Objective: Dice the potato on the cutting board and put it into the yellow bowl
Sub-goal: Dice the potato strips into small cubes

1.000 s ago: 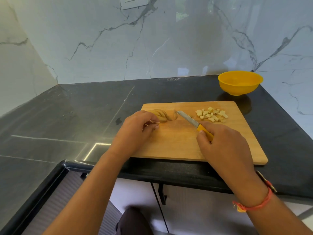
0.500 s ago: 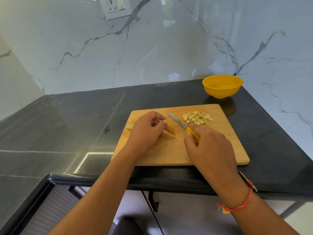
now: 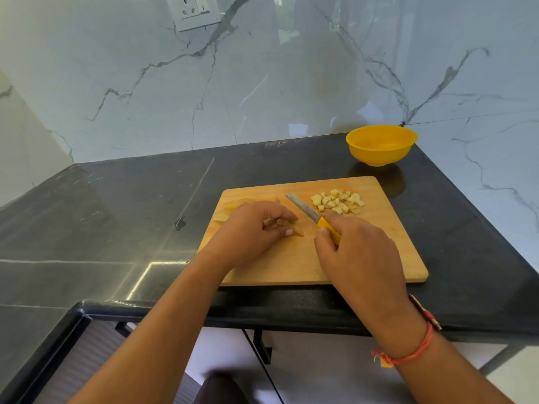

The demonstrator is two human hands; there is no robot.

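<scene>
No legible text, labels or numbers anywhere.

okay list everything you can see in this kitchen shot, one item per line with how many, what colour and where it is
Cutting board: one, light wood, on the counter's front edge.
Diced potato: one small pile, pale, board's far right.
Potato slices: a few, pale yellow, board's far left.
Potato piece: one, under the left fingertips.
Knife: one, steel blade, yellow handle, over the board.
Yellow bowl: one, beyond the board, by the wall.
Counter: one, black.
Wall socket: one, white, marble wall.
Left hand: steadying the piece.
Right hand: gripping the knife; orange wristband.
</scene>
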